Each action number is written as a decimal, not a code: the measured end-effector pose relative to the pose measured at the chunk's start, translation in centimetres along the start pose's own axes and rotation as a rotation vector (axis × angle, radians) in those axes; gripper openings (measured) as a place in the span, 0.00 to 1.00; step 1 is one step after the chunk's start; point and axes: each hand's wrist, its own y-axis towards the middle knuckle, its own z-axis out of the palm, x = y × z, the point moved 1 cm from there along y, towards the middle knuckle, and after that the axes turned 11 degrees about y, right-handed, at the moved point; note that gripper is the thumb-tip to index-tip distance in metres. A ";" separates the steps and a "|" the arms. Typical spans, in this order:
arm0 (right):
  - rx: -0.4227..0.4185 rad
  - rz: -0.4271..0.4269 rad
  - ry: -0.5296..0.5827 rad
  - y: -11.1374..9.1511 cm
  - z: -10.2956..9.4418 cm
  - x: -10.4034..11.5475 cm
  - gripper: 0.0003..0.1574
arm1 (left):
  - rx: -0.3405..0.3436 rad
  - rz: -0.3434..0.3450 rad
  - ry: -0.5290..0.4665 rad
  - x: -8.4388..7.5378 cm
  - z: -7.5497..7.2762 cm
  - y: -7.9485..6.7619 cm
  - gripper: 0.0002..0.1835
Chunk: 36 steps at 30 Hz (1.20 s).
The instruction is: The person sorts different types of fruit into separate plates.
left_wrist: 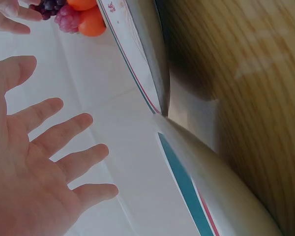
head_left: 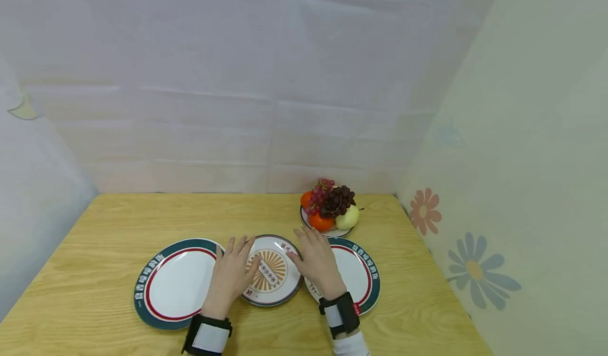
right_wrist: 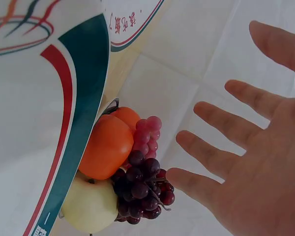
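Note:
My left hand (head_left: 231,274) hovers between a green-rimmed plate (head_left: 180,285) and a smaller patterned plate (head_left: 269,287), its fingers spread and holding nothing. My right hand (head_left: 317,261), likewise spread, is above the gap between the patterned plate and a second green-rimmed plate (head_left: 353,266), hiding part of the latter. In the left wrist view the left palm (left_wrist: 29,172) faces the camera, apart from the plates. The right wrist view has the right fingers (right_wrist: 226,118) straight, beside the fruit.
Behind the right plate, a small plate (head_left: 339,233) carries orange fruits (head_left: 321,222), pink grapes (head_left: 319,195), dark grapes (head_left: 338,202) and a pale pear-like fruit (head_left: 348,218). A wooden table (head_left: 95,292) bears everything. White sheeting (head_left: 214,108) hangs behind, and a flower-printed sheet (head_left: 513,187) at the right.

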 end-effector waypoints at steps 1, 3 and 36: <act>-0.022 0.004 0.000 0.0 -0.1 -0.2 0.36 | 0.000 -0.001 0.000 0.0 -0.1 0.0 0.28; -0.084 0.013 0.015 0.2 -0.4 -0.6 0.35 | 0.003 -0.003 -0.001 0.0 -0.2 0.0 0.28; -0.313 0.480 0.526 8.4 -2.6 -12.7 0.28 | 0.005 0.014 -0.050 0.1 0.2 -0.6 0.27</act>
